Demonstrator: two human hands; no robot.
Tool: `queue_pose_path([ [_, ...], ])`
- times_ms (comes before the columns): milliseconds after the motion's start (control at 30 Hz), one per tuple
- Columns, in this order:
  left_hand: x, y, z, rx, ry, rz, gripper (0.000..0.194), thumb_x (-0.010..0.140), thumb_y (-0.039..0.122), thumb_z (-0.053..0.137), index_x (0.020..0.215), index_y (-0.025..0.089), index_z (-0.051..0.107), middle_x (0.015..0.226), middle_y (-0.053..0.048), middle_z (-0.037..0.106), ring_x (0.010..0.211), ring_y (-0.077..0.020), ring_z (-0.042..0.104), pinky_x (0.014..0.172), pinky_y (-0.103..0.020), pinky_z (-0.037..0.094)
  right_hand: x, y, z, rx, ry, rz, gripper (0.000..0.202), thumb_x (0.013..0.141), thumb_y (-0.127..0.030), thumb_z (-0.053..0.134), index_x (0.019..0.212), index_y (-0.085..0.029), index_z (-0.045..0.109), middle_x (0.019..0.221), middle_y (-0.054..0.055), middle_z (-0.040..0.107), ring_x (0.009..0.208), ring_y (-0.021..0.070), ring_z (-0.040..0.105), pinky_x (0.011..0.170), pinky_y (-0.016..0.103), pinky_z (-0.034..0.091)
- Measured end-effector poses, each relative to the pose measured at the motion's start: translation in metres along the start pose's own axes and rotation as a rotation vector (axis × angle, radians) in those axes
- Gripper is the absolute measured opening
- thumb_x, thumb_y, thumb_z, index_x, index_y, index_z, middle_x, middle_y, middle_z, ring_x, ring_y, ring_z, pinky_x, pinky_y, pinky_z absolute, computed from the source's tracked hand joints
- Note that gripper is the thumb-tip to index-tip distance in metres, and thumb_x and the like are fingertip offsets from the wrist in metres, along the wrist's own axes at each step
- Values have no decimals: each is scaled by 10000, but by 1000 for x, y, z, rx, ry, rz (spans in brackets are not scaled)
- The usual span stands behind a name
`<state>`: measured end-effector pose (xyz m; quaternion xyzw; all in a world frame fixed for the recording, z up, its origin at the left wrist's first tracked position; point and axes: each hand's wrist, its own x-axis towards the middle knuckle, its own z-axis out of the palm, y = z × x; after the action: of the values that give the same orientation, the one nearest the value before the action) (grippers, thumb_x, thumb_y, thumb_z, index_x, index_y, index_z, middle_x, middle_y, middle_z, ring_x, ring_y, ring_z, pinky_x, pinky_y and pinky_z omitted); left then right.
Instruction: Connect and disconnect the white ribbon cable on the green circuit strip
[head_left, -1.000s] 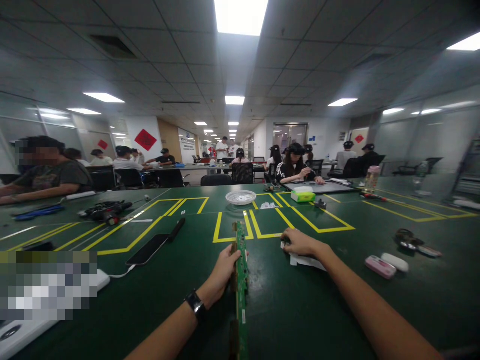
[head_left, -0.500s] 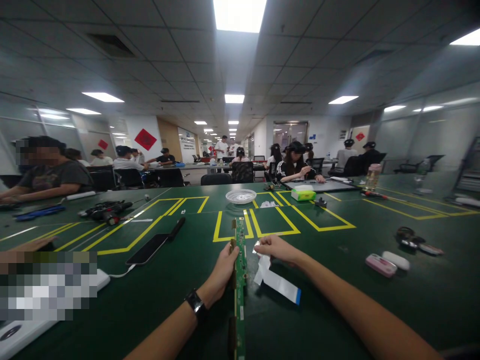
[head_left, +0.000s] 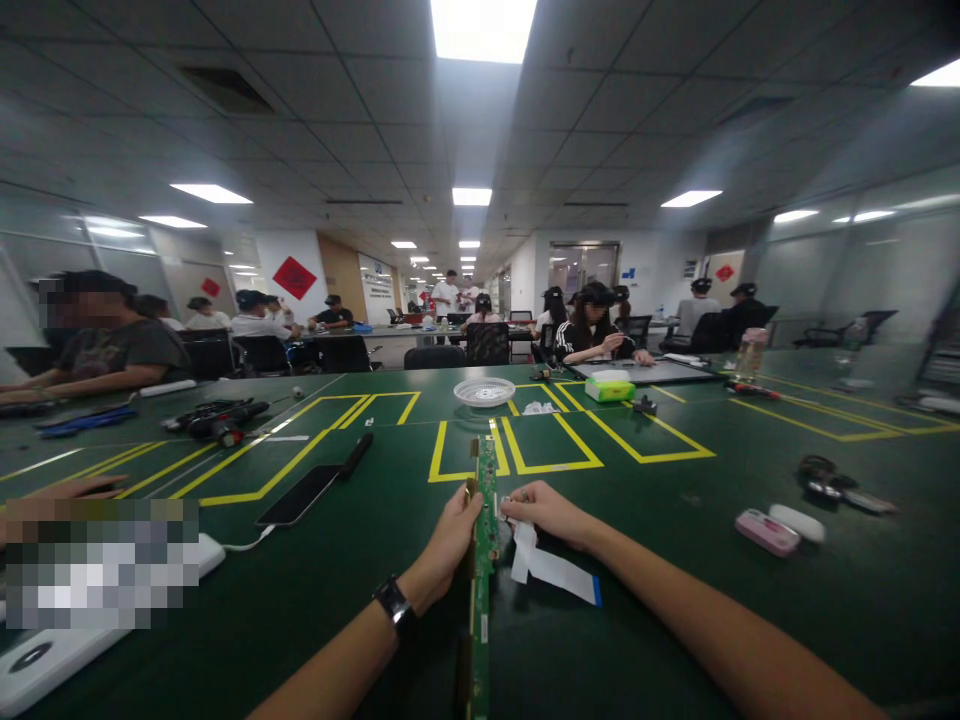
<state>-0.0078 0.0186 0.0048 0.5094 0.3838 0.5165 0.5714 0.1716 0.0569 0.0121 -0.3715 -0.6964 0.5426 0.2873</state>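
Note:
My left hand (head_left: pixel 450 535), with a dark watch on its wrist, grips a long, narrow green circuit board (head_left: pixel 484 580) by its left edge. The board runs from the bottom of the view towards the table's middle. Just right of it, my right hand (head_left: pixel 551 512) pinches one end of a white flat ribbon cable (head_left: pixel 559 572). The cable is folded, and its far end carries a blue tip. My right fingertips are close beside the board's right edge; whether the cable end touches the board I cannot tell.
On the green table (head_left: pixel 637 620) lie a phone (head_left: pixel 304 495) on a white lead, a pink case (head_left: pixel 766 532), a white basket (head_left: pixel 484 392), a green tissue pack (head_left: pixel 609 388) and dark tools (head_left: pixel 217 420). Another person's hand (head_left: pixel 64 492) rests at the left. People sit farther back.
My right hand has moved slightly left and down, bringing the pinched cable end closer to the board. My left hand keeps its grip on the board.

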Motion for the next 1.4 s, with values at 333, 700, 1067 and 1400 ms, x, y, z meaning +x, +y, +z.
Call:
queue_pose_path([
  [333, -4, -1, 0, 195, -83, -14, 382, 872, 479, 501, 1107, 178, 495, 716, 19, 584, 524, -101, 542, 494, -194, 423, 2, 6, 0, -73, -1, -30, 438, 756, -553, 621, 676, -122, 607, 556, -27, 533, 475, 64, 394, 462, 196, 284],
  [700, -3, -3, 5, 342, -84, 106, 392, 902, 481, 412, 1101, 155, 502, 661, 15, 588, 557, -134, 544, 550, -232, 425, -3, -1, 1, -142, -71, -92, 451, 808, -550, 554, 679, -121, 613, 589, -15, 544, 485, 68, 387, 467, 199, 276],
  [1067, 11, 0, -15, 905, 160, 88, 552, 840, 350, 452, 1329, 96, 429, 1372, -137, 438, 1291, -261, 307, 1076, -352, 225, -1, 5, -66, -772, 251, 22, 394, 826, -470, 506, 647, -135, 610, 596, 4, 549, 553, 113, 467, 518, 227, 286],
  [1400, 0, 0, -8, 1052, 38, 165, 502, 858, 395, 410, 1324, 210, 425, 1377, -91, 412, 1271, -265, 295, 1029, -400, 263, -12, 26, -111, -1213, 541, 124, 321, 851, -380, 513, 1057, -156, 615, 1086, 134, 593, 1025, 248, 529, 863, 319, 380],
])
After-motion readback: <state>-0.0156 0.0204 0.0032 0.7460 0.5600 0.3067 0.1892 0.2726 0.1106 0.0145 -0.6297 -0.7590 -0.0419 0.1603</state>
